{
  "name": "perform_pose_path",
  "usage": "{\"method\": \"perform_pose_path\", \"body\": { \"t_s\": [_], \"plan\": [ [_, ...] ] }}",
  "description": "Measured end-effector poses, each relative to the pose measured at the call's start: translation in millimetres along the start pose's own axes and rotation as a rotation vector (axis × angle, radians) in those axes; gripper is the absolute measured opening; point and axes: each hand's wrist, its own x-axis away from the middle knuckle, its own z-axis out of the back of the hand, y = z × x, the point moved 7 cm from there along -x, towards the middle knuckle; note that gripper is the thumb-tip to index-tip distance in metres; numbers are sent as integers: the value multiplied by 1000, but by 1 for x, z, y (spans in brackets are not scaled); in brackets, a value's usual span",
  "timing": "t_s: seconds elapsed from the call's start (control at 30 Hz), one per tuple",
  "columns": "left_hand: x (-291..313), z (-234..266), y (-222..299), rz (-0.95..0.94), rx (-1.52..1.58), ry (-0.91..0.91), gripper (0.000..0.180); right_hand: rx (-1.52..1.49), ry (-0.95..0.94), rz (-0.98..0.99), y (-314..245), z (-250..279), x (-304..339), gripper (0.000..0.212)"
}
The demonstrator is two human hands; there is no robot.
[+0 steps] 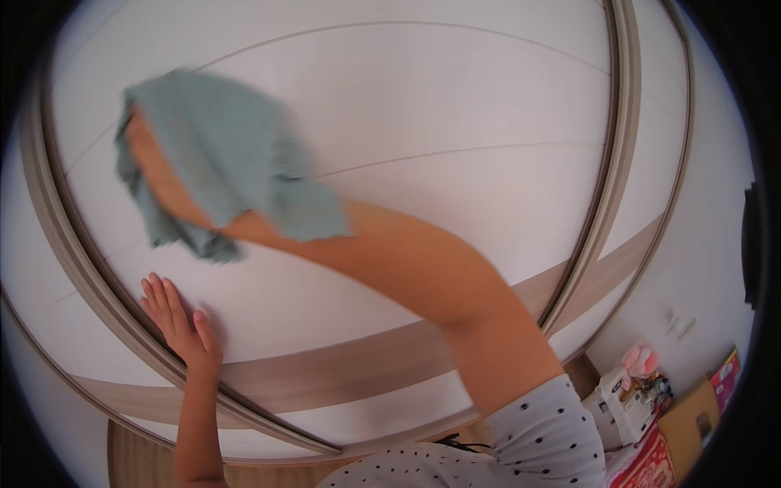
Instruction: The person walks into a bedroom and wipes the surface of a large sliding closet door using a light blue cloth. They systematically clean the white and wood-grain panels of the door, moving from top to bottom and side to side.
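Head view: cloth slants lengthwise down rightward over right hand, grip unclear; left hand outspread.

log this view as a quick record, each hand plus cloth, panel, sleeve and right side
left hand: open, fingers extended, beside the panel's left frame
right hand: raised, partly covered by cloth; grip unclear
cloth: grey-green, draped, blurred
panel: white, thin seams, brown band low down
sleeve: white, dark dots
right side: white container, pink item
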Motion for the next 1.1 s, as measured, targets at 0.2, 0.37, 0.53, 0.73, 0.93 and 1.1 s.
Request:
{"method": "perform_pose_path", "body": {
  "t_s": [0.2,0.37,0.53,0.73,0.93,1.1],
  "plan": [
    [8,8,-13,-17,27,-104,25,-304,-296,-38,-38,-46,-26,43],
    [12,44,-14,223,34,74,51,286,-317,-203,12,41,-1,56],
    [18,44,-41,488,274,85,56,504,54,-163,72,149,45,47],
    [10,42,-51,436,317,191,53,323,277,-597,79,158,82,35],
    [18,45,-61,427,363,225,58,163,-265,-225,-67,-18,50,37],
    [26,37,-61,482,413,210,56,109,-199,19,-110,-75,9,38]
  ]
}}
